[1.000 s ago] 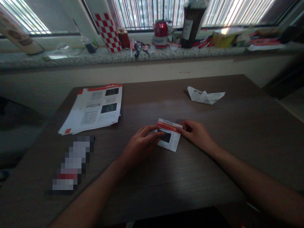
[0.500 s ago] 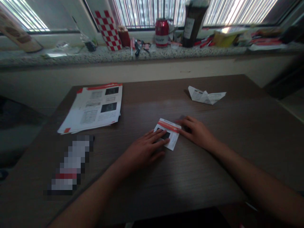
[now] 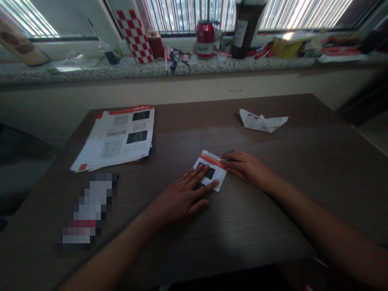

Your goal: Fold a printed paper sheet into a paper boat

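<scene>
A small folded sheet of printed paper (image 3: 212,165), white with a red band and a dark picture, lies flat on the brown wooden table (image 3: 273,210). My left hand (image 3: 184,196) rests flat with its fingers stretched out across the paper's near left part. My right hand (image 3: 247,169) lies on the table at the paper's right edge, fingers extended and touching its red band. Neither hand grips anything.
A stack of printed leaflets (image 3: 117,137) lies at the table's left. A folded paper boat (image 3: 262,121) sits at the far right. A blurred-out oblong object (image 3: 87,208) lies near the left front. The window ledge behind holds a red can (image 3: 205,39), a dark bottle (image 3: 244,30) and clutter.
My left hand went from curled fingers on the paper to lying flat on it. The paper, slightly raised before, now lies pressed down and a little nearer left. My right hand shifted slightly left.
</scene>
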`<state>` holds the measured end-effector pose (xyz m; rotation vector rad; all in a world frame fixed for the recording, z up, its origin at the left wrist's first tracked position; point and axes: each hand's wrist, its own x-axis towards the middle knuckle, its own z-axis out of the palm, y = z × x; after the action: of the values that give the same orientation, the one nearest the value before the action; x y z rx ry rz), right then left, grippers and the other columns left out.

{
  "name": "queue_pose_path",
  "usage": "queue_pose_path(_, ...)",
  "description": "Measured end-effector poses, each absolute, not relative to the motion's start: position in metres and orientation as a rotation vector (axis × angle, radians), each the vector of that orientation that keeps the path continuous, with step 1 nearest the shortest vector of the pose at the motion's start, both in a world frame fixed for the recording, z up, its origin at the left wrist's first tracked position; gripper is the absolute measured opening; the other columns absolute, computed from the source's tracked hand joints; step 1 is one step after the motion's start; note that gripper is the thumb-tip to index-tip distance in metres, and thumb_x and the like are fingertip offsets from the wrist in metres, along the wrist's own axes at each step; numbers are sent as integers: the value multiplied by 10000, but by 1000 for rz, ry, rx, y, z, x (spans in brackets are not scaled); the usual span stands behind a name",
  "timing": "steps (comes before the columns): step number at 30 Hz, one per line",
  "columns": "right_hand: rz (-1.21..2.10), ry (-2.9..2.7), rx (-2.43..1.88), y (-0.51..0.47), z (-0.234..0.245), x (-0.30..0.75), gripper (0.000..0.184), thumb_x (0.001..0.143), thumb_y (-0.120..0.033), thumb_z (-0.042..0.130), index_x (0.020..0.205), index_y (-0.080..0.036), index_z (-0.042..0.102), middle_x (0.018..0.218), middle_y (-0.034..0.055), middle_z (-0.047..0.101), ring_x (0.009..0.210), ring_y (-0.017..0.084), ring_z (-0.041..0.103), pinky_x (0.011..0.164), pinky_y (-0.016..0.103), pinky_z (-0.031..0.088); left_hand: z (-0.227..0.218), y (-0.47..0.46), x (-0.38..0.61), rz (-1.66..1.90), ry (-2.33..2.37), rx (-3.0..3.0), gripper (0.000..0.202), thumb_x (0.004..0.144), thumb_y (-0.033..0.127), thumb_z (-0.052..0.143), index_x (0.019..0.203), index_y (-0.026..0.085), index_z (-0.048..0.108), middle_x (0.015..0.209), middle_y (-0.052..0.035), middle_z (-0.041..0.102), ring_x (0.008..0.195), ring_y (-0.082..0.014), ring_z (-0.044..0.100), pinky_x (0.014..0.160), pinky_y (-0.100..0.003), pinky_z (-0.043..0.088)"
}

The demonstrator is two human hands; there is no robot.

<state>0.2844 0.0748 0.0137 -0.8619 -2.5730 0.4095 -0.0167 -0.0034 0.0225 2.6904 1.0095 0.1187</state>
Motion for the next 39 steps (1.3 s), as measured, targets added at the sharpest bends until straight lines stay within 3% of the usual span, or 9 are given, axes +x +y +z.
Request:
queue_pose_path(8,387,-2597,-850,77,11,286,316,1059,-298,570,1336,-273,721,1373,110,697,1221,301,641,1029,530,535,25,-5,-14,175,988,2710,588,1085,440,528,1641,423,335,1766,-8,28,1612,-369,134,1282,-551,254)
queue_pose_path(15,417,-2573,-852,76,15,286,306,1038,-271,605,1315,-291,736,1363,102,705,1231,301,642,1033,526,534,19,-5,-14,124,932,2707,588,1117,446,438,1672,359,266,1754,-10,144,1616,-270,168,1308,-459,209)
queue_pose_path(23,363,-2645,-833,78,13,290,335,1057,-294,576,1368,-284,698,1413,99,673,1256,295,621,1065,520,519,22,-4,-14,117,937,2700,571,1119,446,425,1665,342,296,1751,-40,171,1614,-284,181,1304,-492,211)
queue_pose_path(27,342,-2670,-786,79,12,292,331,1054,-287,579,1361,-264,703,1407,110,673,1261,300,616,1069,525,515,29,-4,-10,158,946,2687,566,1091,491,488,1625,328,396,1716,-73,311,1586,-314,280,1279,-523,274)
queue_pose_path(32,337,-2684,-773,78,13,289,327,1049,-280,588,1356,-278,702,1389,111,675,1268,297,616,1057,516,524,28,-1,-6,347,1065,2664,542,1030,396,635,1539,268,503,1545,-117,572,1397,-324,558,1150,-541,450)
queue_pose_path(35,356,-2671,-760,76,13,285,318,1055,-278,577,1348,-270,700,1366,107,685,1255,292,625,1051,509,527,27,2,-7,407,1101,2669,541,996,350,688,1504,260,529,1482,-114,622,1287,-332,628,1060,-535,516)
queue_pose_path(39,467,-2599,-757,71,12,281,287,1065,-252,554,1306,-242,707,1301,107,709,1175,267,658,1007,471,545,29,3,-10,454,1100,2691,617,931,415,773,1478,236,551,1455,-131,634,1255,-354,639,1020,-538,545)
